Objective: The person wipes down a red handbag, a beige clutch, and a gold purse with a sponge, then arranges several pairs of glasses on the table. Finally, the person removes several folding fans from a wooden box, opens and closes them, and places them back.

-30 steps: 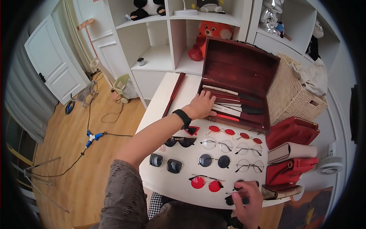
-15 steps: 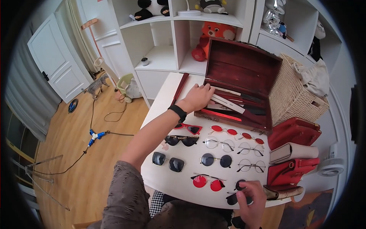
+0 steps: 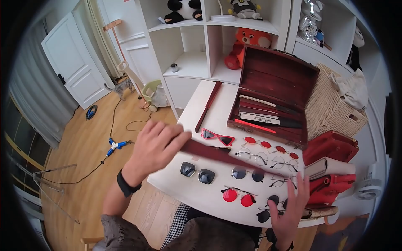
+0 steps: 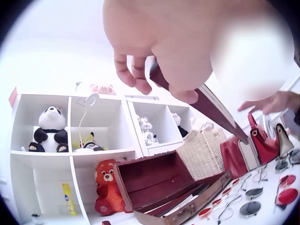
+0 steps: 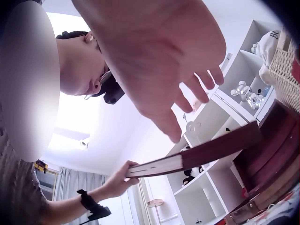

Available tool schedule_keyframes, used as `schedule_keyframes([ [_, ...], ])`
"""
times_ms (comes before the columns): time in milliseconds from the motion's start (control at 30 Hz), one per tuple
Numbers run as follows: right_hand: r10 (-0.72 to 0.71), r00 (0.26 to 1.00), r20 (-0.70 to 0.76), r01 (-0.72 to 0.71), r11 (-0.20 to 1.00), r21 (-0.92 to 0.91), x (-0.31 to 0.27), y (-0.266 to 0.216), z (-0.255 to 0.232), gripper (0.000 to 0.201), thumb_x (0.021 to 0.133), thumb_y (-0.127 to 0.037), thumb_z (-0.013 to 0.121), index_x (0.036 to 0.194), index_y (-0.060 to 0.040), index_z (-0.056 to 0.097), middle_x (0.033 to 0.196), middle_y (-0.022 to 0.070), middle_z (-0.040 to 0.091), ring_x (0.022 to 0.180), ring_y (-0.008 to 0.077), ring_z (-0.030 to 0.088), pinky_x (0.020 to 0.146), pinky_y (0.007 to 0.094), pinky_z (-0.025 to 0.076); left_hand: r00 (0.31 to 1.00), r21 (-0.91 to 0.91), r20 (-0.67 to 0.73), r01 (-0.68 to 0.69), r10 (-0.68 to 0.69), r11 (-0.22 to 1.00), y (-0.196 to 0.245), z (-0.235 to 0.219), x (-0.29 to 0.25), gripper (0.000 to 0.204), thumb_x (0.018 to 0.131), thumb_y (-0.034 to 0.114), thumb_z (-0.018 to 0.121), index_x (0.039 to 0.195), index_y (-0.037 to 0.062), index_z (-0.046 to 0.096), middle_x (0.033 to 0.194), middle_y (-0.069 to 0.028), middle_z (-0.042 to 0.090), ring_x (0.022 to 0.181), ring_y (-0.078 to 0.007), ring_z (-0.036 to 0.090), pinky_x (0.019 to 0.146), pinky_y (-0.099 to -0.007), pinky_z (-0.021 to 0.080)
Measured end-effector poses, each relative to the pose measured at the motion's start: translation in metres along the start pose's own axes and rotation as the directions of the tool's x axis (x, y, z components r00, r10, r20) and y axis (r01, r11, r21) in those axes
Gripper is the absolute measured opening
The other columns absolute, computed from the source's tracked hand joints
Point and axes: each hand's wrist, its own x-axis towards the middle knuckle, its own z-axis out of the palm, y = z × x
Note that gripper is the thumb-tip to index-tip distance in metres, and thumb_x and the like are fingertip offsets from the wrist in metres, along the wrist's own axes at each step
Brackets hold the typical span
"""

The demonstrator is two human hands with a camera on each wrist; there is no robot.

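Observation:
My left hand (image 3: 157, 148) grips one end of a long, narrow dark red folded item (image 3: 226, 157), like a folded fan in a sleeve, held above the table. In the right wrist view the item's pale end (image 5: 157, 166) is by the left hand (image 5: 119, 180) and its dark red part points away. My right hand (image 3: 291, 209), fingers extended, is near the far end without visibly touching it. The open dark red case (image 3: 272, 75) holds several similar items (image 3: 259, 118). Another dark red one (image 3: 208, 107) lies at the table's left.
Rows of glasses (image 3: 238, 196) cover the table's front and middle. Red and pale bags (image 3: 328, 148) stand along the right edge beside a wicker basket (image 3: 335, 108). Behind is a white shelf (image 3: 184, 71) with plush toys; a cat (image 3: 122, 88) is on the floor.
My left hand has come out of the case and toward me, lifting the dark red item over the glasses. My right hand has risen slightly, its fingers more extended.

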Motion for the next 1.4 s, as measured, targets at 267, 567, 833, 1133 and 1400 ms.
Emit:
schedule_keyframes([
  [267,-0.158,0.713,0.683,-0.302,0.810,0.502,-0.029,0.029,0.009,0.028,0.085,-0.013,0.069,0.111,-0.0030,0.062,0.073,0.0088,0.068,0.063,0.0261,0.067,0.058,0.0361,0.050,0.998,-0.218,0.038,0.059,-0.052,0.974,0.020,-0.010,-0.027,0.042,0.070,0.001,0.068,0.112,0.0082,0.060,0.099,-0.0046,0.058,0.079,-0.0207,0.057,0.068,-0.0329,0.044],
  [567,0.022,0.806,0.591,-0.484,0.598,0.638,-0.033,0.006,0.015,0.030,0.092,-0.017,0.060,0.114,0.0027,0.057,0.070,0.0027,0.059,0.057,0.0109,0.054,0.055,0.0254,0.043,0.728,-0.712,0.660,0.529,-0.184,-0.461,0.135,0.024,-0.013,0.065,0.095,0.006,0.056,0.150,0.0032,0.023,0.136,-0.0163,0.049,0.123,-0.0247,0.053,0.101,-0.0368,0.044],
  [833,-0.072,0.595,0.801,-0.798,-0.173,0.577,-0.037,-0.002,0.029,0.052,0.104,-0.043,0.041,0.122,0.0053,0.046,0.081,0.0059,0.052,0.058,0.0068,0.042,0.052,0.0224,0.036,0.660,-0.568,0.729,0.434,-0.182,-0.699,0.185,0.053,0.005,0.049,0.093,0.006,0.064,0.136,-0.0021,0.041,0.119,-0.0090,0.061,0.108,-0.0134,0.059,0.098,-0.0294,0.045],
  [1133,0.271,0.686,0.675,-0.715,0.079,0.695,-0.027,-0.028,0.039,0.036,0.105,-0.031,0.039,0.093,0.0007,0.051,0.066,0.0051,0.053,0.051,0.0057,0.042,0.045,0.0199,0.031,0.554,-0.652,0.730,0.387,-0.401,-0.652,0.193,0.045,0.009,0.045,0.091,0.007,0.068,0.130,-0.0039,0.049,0.109,-0.0083,0.066,0.100,-0.0109,0.061,0.088,-0.0258,0.048],
  [1400,0.584,0.693,0.422,-0.562,0.071,0.824,-0.014,-0.026,0.045,0.036,0.106,-0.028,0.038,0.085,-0.0031,0.054,0.069,0.0066,0.061,0.048,0.0095,0.049,0.044,0.0232,0.037,0.527,-0.760,0.626,0.249,-0.575,-0.600,0.214,0.042,-0.004,0.029,0.081,-0.006,0.073,0.109,-0.0046,0.063,0.104,-0.0096,0.068,0.099,-0.0172,0.064,0.089,-0.0315,0.050],
])
